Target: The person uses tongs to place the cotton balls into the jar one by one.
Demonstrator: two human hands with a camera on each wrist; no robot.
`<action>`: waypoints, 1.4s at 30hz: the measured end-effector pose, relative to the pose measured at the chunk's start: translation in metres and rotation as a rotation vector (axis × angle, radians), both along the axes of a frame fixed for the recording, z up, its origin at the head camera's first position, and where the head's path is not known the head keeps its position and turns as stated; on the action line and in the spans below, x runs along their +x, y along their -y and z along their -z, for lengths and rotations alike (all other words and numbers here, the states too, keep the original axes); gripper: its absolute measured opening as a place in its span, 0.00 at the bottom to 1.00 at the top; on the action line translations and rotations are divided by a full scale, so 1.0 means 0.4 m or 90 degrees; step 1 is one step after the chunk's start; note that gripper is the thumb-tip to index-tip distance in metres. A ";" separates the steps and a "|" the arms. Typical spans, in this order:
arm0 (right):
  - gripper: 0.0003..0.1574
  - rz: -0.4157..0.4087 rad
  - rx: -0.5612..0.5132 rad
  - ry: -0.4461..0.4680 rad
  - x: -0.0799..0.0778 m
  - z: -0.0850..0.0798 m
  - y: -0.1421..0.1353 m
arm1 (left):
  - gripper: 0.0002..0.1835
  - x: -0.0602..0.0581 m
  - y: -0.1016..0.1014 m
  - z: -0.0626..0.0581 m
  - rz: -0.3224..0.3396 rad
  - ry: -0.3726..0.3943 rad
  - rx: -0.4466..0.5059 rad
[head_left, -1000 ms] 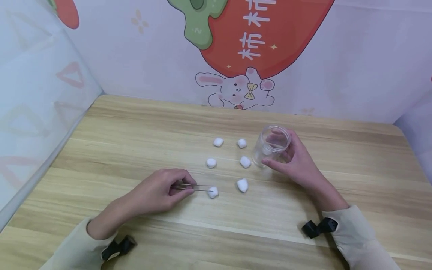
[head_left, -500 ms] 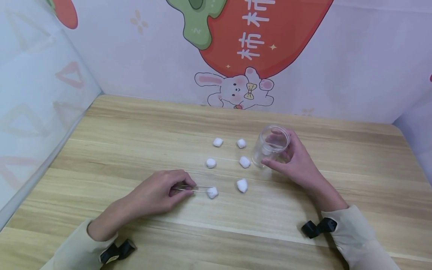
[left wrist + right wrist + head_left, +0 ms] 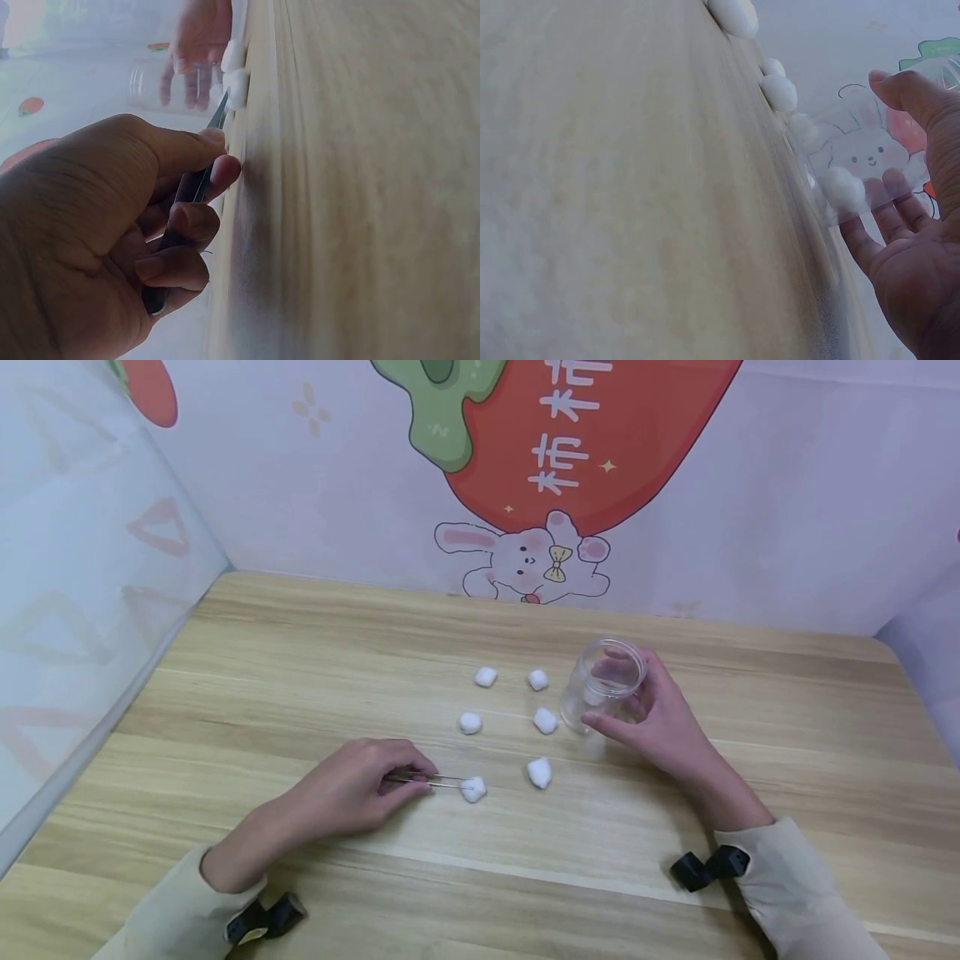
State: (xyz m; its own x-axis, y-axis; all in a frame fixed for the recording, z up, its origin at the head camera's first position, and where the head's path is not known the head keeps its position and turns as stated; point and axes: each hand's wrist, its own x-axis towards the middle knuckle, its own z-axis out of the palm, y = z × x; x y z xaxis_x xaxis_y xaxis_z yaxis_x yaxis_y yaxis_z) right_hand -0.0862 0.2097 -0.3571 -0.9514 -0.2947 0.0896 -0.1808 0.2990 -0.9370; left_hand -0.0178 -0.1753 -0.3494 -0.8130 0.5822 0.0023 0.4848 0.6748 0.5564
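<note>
My left hand pinches a pair of metal tweezers between thumb and fingers. The tweezer tips lie at the nearest-left cotton ball, overlapping it in the head view. With thumb and fingers curled round its side, my right hand holds a clear open-topped jar, which stands slightly tilted at the right of the cotton balls. One cotton ball shows inside the jar, near its bottom. Another cotton ball sits between the tweezers and the jar.
More cotton balls lie in two loose columns on the wooden table: a left-column cotton ball, a back-left one and two beside the jar. A printed cloth backdrop rises behind the table. Each sleeve carries a black wrist camera.
The tweezer tips have shifted very slightly toward the near side, over the cotton ball. The right hand and jar stay in place.
</note>
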 end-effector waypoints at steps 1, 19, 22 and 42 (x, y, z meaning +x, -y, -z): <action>0.51 0.000 0.001 0.000 0.000 0.000 0.000 | 0.07 0.000 -0.001 0.001 0.000 -0.003 -0.004; 0.51 -0.003 0.000 -0.003 -0.003 0.002 0.004 | 0.06 -0.001 -0.001 0.005 -0.018 0.006 0.029; 0.51 -0.006 0.000 -0.005 -0.004 0.002 0.004 | 0.06 0.000 -0.001 0.003 -0.027 0.009 0.024; 0.52 -0.009 0.001 -0.004 -0.004 0.005 0.000 | 0.08 -0.030 -0.005 -0.036 -0.098 0.035 0.096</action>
State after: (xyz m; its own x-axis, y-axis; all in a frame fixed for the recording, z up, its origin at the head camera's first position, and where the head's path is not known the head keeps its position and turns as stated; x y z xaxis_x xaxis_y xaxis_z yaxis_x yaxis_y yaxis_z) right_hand -0.0879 0.2098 -0.3591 -0.9466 -0.3083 0.0943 -0.1903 0.2982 -0.9353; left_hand -0.0299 -0.1733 -0.3349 -0.8933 0.4483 0.0326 0.3488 0.6455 0.6795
